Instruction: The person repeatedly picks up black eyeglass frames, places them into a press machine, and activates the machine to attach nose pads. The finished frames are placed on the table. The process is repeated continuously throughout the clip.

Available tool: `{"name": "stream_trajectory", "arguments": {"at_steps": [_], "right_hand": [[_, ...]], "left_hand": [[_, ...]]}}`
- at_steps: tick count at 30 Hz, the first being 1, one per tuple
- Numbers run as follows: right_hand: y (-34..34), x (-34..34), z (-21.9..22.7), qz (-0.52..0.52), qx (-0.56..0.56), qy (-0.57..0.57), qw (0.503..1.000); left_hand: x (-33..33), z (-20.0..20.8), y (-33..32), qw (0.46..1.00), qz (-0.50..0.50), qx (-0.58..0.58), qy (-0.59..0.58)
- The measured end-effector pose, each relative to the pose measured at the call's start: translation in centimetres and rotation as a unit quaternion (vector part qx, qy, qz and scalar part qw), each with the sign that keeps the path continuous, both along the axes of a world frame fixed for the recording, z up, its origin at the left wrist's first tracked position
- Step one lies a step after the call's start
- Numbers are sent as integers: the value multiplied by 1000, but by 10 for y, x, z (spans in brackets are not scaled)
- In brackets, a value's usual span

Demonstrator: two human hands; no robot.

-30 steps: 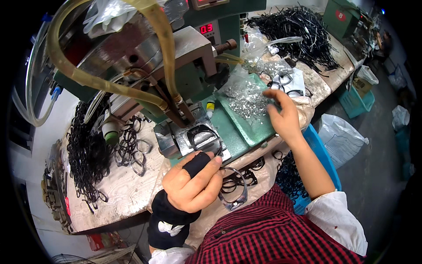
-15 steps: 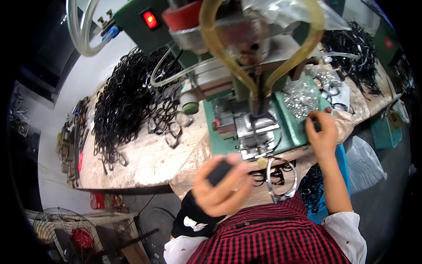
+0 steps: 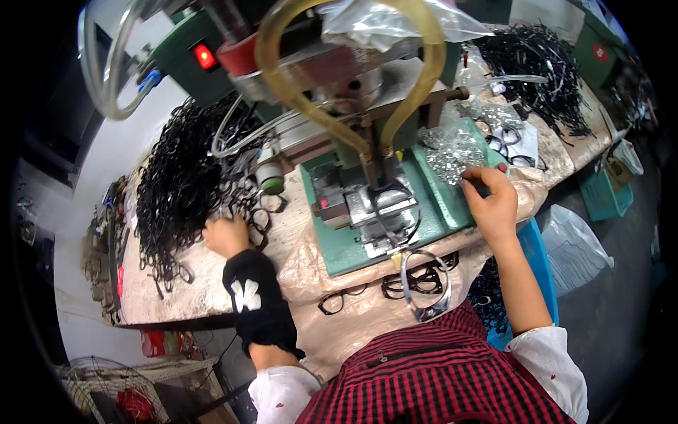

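My left hand (image 3: pixel 227 237), with a black sleeve cover at the wrist, reaches down at the near edge of a large heap of black eyeglass frames (image 3: pixel 180 177). Its fingertips are curled in among the loose frames and partly hidden. On the other side, my right hand (image 3: pixel 492 201) is at a tray of small shiny metal parts (image 3: pixel 452 159), thumb and fingers pinched together. Whatever is between them is too small to name. Between my hands stands a green bench press (image 3: pixel 346 244) with a metal fixture (image 3: pixel 385 212) and a dark curved piece at it.
Several black eyeglass frames (image 3: pixel 417 281) and a clear ring-shaped magnifier (image 3: pixel 443 300) are at the bench's front edge. A blue bin (image 3: pixel 540 283) of dark pieces stands by my right arm. Thick yellowish hoses (image 3: pixel 272 63) loop over the press. Black strips (image 3: pixel 540 71) lie far right.
My left hand has moved left from in front of the press to the heap of eyeglass frames. My right hand stays at the metal parts. The view has shifted slightly.
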State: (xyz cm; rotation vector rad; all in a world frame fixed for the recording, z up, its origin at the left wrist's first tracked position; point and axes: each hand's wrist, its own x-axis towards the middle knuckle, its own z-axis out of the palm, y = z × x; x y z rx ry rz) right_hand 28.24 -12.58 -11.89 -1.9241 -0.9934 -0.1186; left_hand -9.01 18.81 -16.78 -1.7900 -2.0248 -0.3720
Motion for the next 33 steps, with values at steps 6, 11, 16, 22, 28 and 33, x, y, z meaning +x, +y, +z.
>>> {"name": "stream_trajectory", "arguments": {"at_steps": [6,11,16,22,28,33], "right_hand": [[-29,-4,14,5,57,116,992],[20,-35,75,187,107,168,962],[55,-53,69,199,157,172,952],[58,-61,70,226,220,293,902],[58,-80,86,272,234,394,846],[31,-91,102,286,239,469,801]], "left_hand": [[-10,2,-18,869,-273,55,-409],[39,35,-60,706,-321,-118,-620],[51,38,-105,598,-281,-122,-741],[87,131,-151,463,-518,25,-718],[128,174,-151,469,-604,126,-632],[121,171,-153,506,-638,139,-564]]}}
